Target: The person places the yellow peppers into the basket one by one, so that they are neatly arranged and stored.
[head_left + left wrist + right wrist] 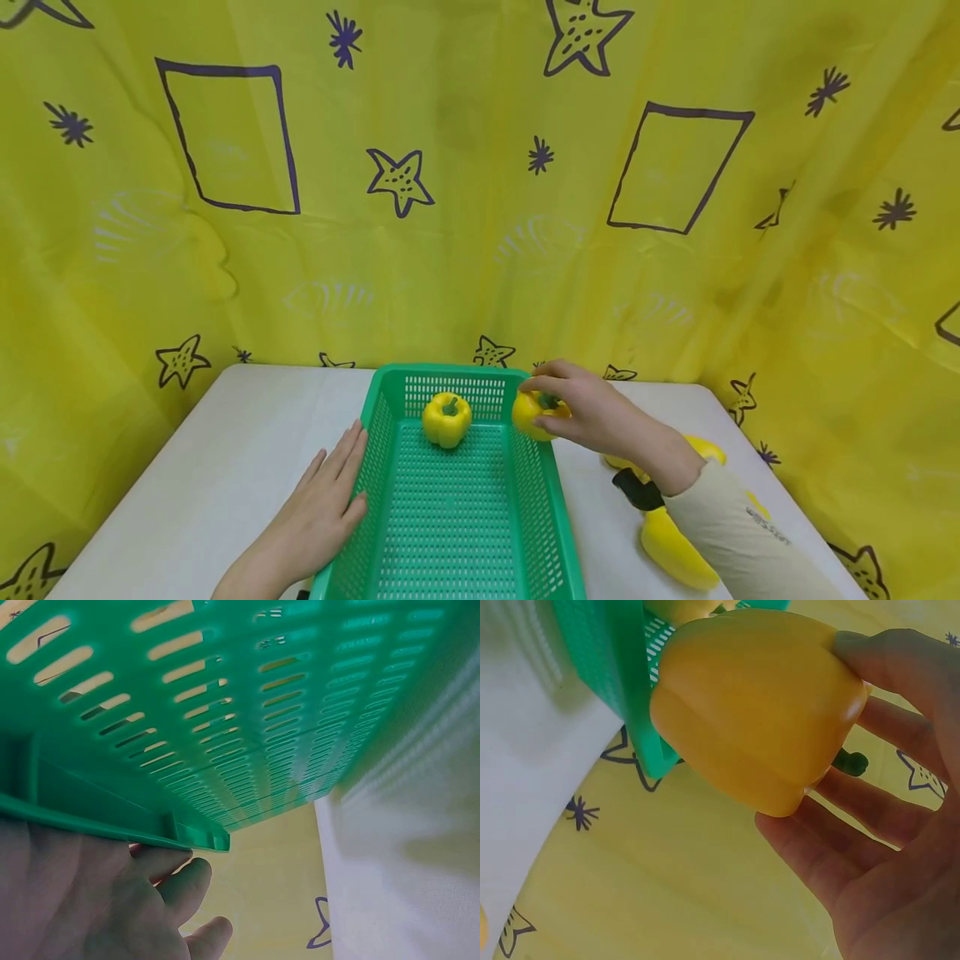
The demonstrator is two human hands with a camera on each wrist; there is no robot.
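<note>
In the head view, we see the green basket (450,525) standing on the white table (180,500). At its left side, the left hand (318,500) lies along the rim with almost straight fingers and grasps nothing; we think this placing serves to steady the basket. At the basket's far right corner, the right hand (596,408) pinches a yellow pepper (528,414), perhaps from above because the rim is so near. Another pepper (446,423) sits upright inside the basket, near its far wall. To the right of the basket, partly behind the forearm, lie more yellow things (678,554).

In the left wrist view, the hand is below the basket's rim, its fingers only a little bent; how hard it presses, we cannot tell.

In the right wrist view, thumb and fingers hold the pepper at its stem end, so its body is mostly uncovered beside the basket's rim. Whether pepper and rim touch, we cannot say.
</note>
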